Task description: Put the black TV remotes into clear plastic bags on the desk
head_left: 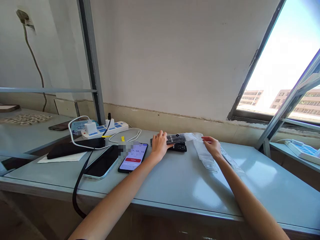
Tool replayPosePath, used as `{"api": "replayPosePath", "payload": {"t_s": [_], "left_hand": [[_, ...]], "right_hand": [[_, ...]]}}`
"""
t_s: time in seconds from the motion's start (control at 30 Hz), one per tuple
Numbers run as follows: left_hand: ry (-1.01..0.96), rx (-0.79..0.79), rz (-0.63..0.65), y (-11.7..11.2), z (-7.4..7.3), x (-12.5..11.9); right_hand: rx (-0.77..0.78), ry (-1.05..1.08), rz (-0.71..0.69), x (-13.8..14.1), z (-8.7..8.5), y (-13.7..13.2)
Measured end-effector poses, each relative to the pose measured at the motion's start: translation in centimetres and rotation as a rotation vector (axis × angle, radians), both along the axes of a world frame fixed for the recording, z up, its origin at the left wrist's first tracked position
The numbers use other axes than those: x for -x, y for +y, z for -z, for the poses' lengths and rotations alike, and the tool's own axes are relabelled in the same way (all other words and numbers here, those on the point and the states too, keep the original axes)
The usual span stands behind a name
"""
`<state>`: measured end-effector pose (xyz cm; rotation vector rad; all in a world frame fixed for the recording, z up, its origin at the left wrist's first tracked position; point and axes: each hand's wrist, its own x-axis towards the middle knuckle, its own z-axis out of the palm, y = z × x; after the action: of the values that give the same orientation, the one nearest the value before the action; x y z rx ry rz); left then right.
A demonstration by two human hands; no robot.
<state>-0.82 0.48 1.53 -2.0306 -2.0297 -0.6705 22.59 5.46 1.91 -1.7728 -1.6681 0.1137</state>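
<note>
My left hand (159, 144) rests on the near end of a remote control (176, 138) that sits partly inside a clear plastic bag, its fingers curled round the remote's edge. A second black remote (179, 147) lies just under it on the grey table (175, 186). My right hand (212, 145) pinches the top of a clear plastic bag (206, 156) that trails toward me across the table. Both hands are at the far side of the table, near the wall.
Left of my hands lie a phone with a lit screen (133, 157), a dark phone (102, 162) and a black flat device (75, 147). A white power strip (105, 129) with chargers and cables stands behind them. An open window (282, 76) is at right.
</note>
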Motion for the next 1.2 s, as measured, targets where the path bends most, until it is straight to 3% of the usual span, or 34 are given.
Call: {"api": "replayPosePath", "payload": {"t_s": [0.23, 0.6, 0.73, 1.0, 1.2], "left_hand": [[-0.030, -0.002, 0.010, 0.0, -0.1, 0.0], [-0.020, -0.027, 0.009, 0.0, 0.0, 0.0], [-0.023, -0.030, 0.016, 0.1, 0.1, 0.0], [-0.046, -0.036, 0.032, 0.1, 0.1, -0.1], [-0.040, -0.016, 0.024, 0.1, 0.0, -0.1]], "right_hand": [[0.043, 0.026, 0.047, -1.1, 0.2, 0.0], [0.097, 0.078, -0.011, -1.7, 1.1, 0.5], [0.044, 0.208, -0.059, -1.3, 0.7, 0.5], [0.083, 0.598, -0.341, 1.8, 0.3, -0.5], [0.161, 0.749, -0.382, 1.8, 0.2, -0.5]]}}
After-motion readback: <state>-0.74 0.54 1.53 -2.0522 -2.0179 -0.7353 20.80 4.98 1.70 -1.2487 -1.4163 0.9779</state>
